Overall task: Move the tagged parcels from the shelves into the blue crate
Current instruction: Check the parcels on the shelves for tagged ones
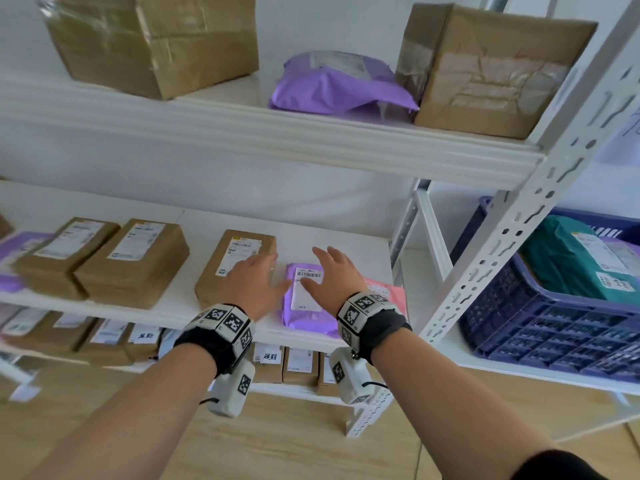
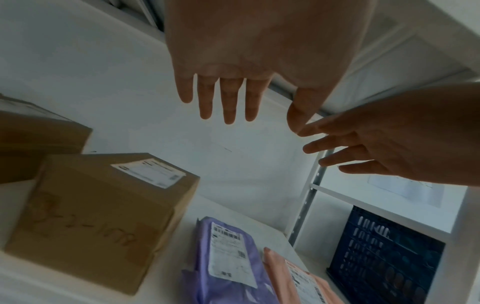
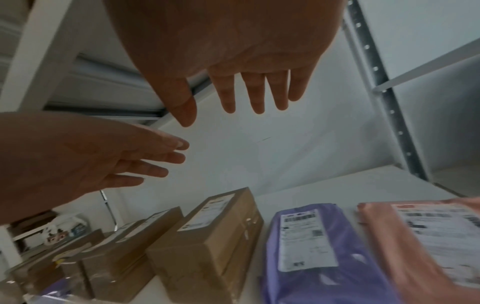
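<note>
Purple plastic mailer bag [image 1: 304,296] with its white label lay flat on the middle white shelf [image 1: 346,237], between both hands, left hand [image 1: 258,280] and right hand [image 1: 330,275], fingers apart and empty, probably ready to lift it toward the blue plastic crate [image 1: 540,320].

We see a purple mailer [image 1: 304,296] lying flat at frame centre, label up, blue crate [image 1: 540,317] at right holding a green parcel [image 1: 568,268].
</note>
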`<state>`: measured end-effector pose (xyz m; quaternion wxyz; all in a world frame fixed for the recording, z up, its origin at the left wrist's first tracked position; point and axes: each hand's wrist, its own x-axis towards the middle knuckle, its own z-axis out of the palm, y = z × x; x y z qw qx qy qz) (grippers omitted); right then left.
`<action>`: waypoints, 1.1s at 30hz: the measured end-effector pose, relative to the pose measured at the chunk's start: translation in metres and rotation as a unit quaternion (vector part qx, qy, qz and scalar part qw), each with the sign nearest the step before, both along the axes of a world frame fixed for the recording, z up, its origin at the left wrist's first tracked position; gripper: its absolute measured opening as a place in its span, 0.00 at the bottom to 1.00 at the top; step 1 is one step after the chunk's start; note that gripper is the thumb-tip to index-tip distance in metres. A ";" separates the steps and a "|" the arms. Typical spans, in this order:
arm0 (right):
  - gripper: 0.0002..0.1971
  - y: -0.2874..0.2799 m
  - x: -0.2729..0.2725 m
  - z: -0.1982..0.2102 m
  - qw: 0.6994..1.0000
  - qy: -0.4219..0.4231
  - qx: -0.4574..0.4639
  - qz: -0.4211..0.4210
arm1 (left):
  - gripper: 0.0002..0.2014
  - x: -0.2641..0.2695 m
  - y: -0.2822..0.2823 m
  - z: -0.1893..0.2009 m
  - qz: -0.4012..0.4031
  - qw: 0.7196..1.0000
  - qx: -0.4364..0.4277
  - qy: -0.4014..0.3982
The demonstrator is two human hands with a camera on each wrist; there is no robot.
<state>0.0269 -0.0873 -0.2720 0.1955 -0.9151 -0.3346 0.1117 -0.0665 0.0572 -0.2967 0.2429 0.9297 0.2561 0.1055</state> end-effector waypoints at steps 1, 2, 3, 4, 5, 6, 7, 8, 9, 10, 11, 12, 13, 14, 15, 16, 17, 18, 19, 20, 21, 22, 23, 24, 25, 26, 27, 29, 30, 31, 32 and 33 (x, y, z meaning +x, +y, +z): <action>0.35 0.008 -0.006 0.002 1.000 0.000 0.003 0.006 | 0.31 -0.008 0.008 0.001 0.009 1.000 0.002 -0.004; 0.35 0.017 -0.013 0.003 1.000 0.002 0.004 0.010 | 0.30 -0.018 0.016 0.002 0.015 1.000 -0.001 -0.011; 0.35 0.026 -0.023 0.005 1.000 0.004 0.007 0.014 | 0.29 -0.028 0.023 0.003 0.019 1.000 -0.003 -0.020; 0.35 0.036 -0.033 0.006 1.000 0.007 0.009 0.019 | 0.28 -0.039 0.032 0.003 0.022 0.999 -0.009 -0.024; 0.35 0.046 -0.044 0.007 1.000 0.008 0.012 0.023 | 0.28 -0.051 0.041 0.003 0.026 0.999 -0.014 -0.021; 0.36 0.058 -0.056 0.008 1.000 0.013 0.013 0.024 | 0.28 -0.064 0.051 0.003 0.026 0.999 -0.019 -0.024; 0.36 0.069 -0.069 0.008 0.999 0.019 0.015 0.024 | 0.29 -0.078 0.062 0.004 0.027 0.999 -0.024 -0.024; 0.36 0.081 -0.082 0.008 0.999 0.027 0.017 0.021 | 0.30 -0.092 0.073 0.003 0.028 0.999 -0.024 -0.027; 0.36 0.094 -0.094 0.006 0.999 0.036 0.019 0.022 | 0.30 -0.107 0.084 0.005 0.035 0.999 -0.024 -0.023; 0.35 0.107 -0.108 0.005 0.999 0.042 0.016 0.028 | 0.30 -0.122 0.095 0.005 0.049 0.998 -0.022 -0.018; 0.35 0.120 -0.120 0.003 0.998 0.038 0.013 0.041 | 0.30 -0.136 0.106 0.004 0.063 0.998 -0.020 -0.011; 0.35 0.131 -0.133 0.001 0.998 0.028 0.007 0.054 | 0.29 -0.150 0.115 0.003 0.072 0.997 -0.016 -0.008; 0.34 0.141 -0.145 -0.001 0.998 0.015 0.007 0.064 | 0.29 -0.164 0.124 0.003 0.079 0.997 -0.013 -0.003; 0.34 0.149 -0.157 -0.002 0.998 0.014 0.012 0.066 | 0.28 -0.175 0.134 0.001 0.082 0.997 -0.008 -0.001; 0.33 0.155 -0.168 -0.003 0.997 0.018 0.018 0.068 | 0.28 -0.186 0.141 0.001 0.081 0.997 -0.004 -0.003; 0.33 0.159 -0.177 -0.003 0.997 0.020 0.023 0.072 | 0.28 -0.194 0.147 0.001 0.081 0.997 -0.006 -0.008; 0.33 0.161 -0.185 -0.004 0.996 0.016 0.028 0.077 | 0.27 -0.201 0.151 -0.001 0.080 0.997 -0.005 -0.018; 0.34 0.162 -0.190 -0.005 0.997 0.011 0.030 0.077 | 0.27 -0.207 0.154 -0.002 0.079 0.997 -0.003 -0.025; 0.34 0.163 -0.194 -0.007 0.996 0.009 0.034 0.076 | 0.27 -0.211 0.155 -0.003 0.074 0.997 -0.002 -0.030; 0.34 0.163 -0.197 -0.009 0.997 0.012 0.038 0.070 | 0.27 -0.213 0.155 -0.004 0.069 0.997 -0.001 -0.029; 0.34 0.161 -0.200 -0.011 0.997 0.015 0.044 0.062 | 0.28 -0.214 0.154 -0.007 0.063 0.998 -0.003 -0.023; 0.33 0.158 -0.202 -0.015 0.997 0.019 0.048 0.052 | 0.28 -0.214 0.152 -0.010 0.058 0.998 -0.004 -0.015; 0.33 0.153 -0.204 -0.019 0.998 0.020 0.052 0.041 | 0.28 -0.213 0.148 -0.013 0.050 0.999 -0.009 -0.008; 0.33 0.146 -0.206 -0.024 0.998 0.021 0.054 0.028 | 0.28 -0.212 0.143 -0.018 0.040 0.999 -0.011 -0.003; 0.32 0.139 -0.208 -0.029 0.998 0.023 0.056 0.015 | 0.28 -0.211 0.137 -0.023 0.031 0.999 -0.018 -0.001; 0.32 0.131 -0.209 -0.035 0.998 0.030 0.052 0.002 | 0.28 -0.210 0.131 -0.027 0.024 0.999 -0.026 0.003; 0.31 0.123 -0.209 -0.042 0.998 0.036 0.047 -0.010 | 0.28 -0.209 0.124 -0.032 0.017 0.999 -0.033 0.004; 0.31 0.104 -0.207 -0.053 0.998 0.045 0.040 -0.027 | 0.27 -0.205 0.108 -0.040 0.006 0.999 -0.040 0.011; 0.31 0.094 -0.206 -0.058 0.997 0.051 0.037 -0.033 | 0.27 -0.203 0.099 -0.044 0.001 0.999 -0.043 0.015; 0.32 0.083 -0.205 -0.062 0.997 0.057 0.034 -0.038 | 0.27 -0.201 0.089 -0.047 -0.004 0.999 -0.042 0.016; 0.32 0.074 -0.203 -0.065 0.997 0.063 0.029 -0.042 | 0.28 -0.198 0.080 -0.050 -0.008 0.999 -0.039 0.021; 0.33 0.064 -0.200 -0.067 0.996 0.067 0.024 -0.046 | 0.28 -0.194 0.070 -0.052 -0.012 0.999 -0.036 0.027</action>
